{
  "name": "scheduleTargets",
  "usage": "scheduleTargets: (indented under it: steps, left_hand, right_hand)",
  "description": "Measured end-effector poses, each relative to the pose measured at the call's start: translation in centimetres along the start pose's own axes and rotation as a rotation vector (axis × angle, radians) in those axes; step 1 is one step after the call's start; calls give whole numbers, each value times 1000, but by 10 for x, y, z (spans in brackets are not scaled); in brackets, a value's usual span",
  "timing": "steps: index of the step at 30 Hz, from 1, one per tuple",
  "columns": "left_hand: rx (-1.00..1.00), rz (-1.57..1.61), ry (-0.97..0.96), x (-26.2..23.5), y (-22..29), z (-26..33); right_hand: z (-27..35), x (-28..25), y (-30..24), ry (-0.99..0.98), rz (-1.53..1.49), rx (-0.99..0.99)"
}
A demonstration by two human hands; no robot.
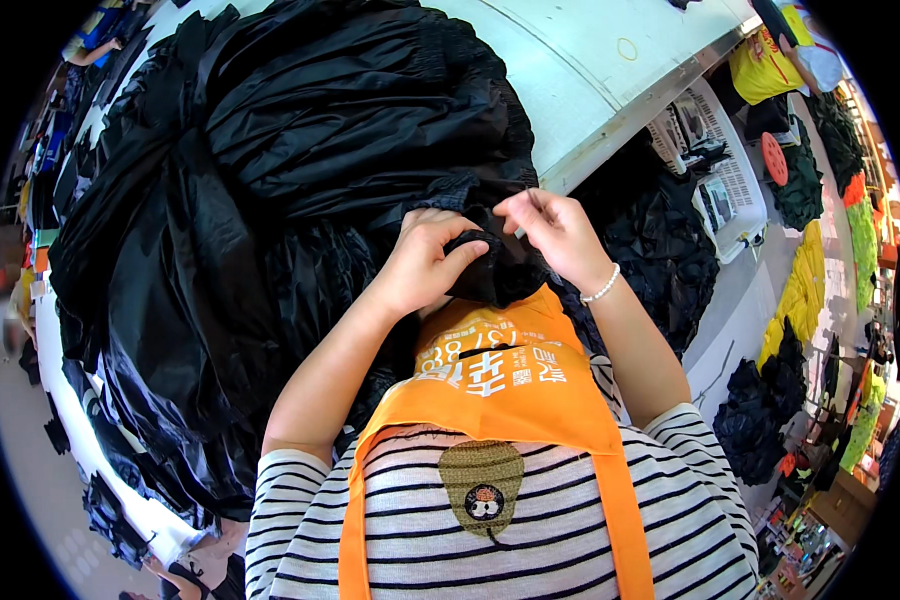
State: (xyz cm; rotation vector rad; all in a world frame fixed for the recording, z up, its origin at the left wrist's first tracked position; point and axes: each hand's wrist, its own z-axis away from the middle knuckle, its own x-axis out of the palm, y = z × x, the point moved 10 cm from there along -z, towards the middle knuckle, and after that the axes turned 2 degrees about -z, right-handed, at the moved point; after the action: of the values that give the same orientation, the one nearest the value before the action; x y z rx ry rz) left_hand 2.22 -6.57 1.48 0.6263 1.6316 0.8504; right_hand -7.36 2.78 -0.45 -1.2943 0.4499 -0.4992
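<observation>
In front of my orange apron [515,395], my left hand [432,262] is closed on a gathered edge of a black garment [505,270], its thumb lying over the fabric. Just right of it, my right hand [558,232] has its fingers bent into a pinch close to the same edge. A small pale bit shows below those fingertips, too small to name. On the right wrist is a white beaded bracelet [600,284]. A large heap of shiny black garments [350,130], with gathered, elastic-looking edges, spreads to the left and ahead.
A white table [580,60] extends beyond the heap. More dark clothing [660,240] lies low on the right, beside a white plastic basket [735,170]. Yellow fabric [798,285] and a dark pile [760,410] lie on the floor farther right. Another person [785,50] is at the top right.
</observation>
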Motion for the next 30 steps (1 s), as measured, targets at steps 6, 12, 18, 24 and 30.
scheduleTargets:
  steps: [6, 12, 18, 24, 30]
  left_hand:
    - [54, -10, -6, 4, 4, 0]
    - [-5, 87, -17, 1, -4, -4]
    - [-61, 168, -2, 0, -11, -5]
    - [-57, 153, -2, 2, -11, -5]
    - [-49, 140, -31, 4, -8, -4]
  right_hand:
    - [9, 11, -4, -99, 201, -108]
    - [12, -4, -30, 234, 463, -420]
    - [21, -21, -15, 110, 175, -166]
    - [30, -3, -12, -82, 233, -144]
    - [21, 6, -16, -106, 261, -184]
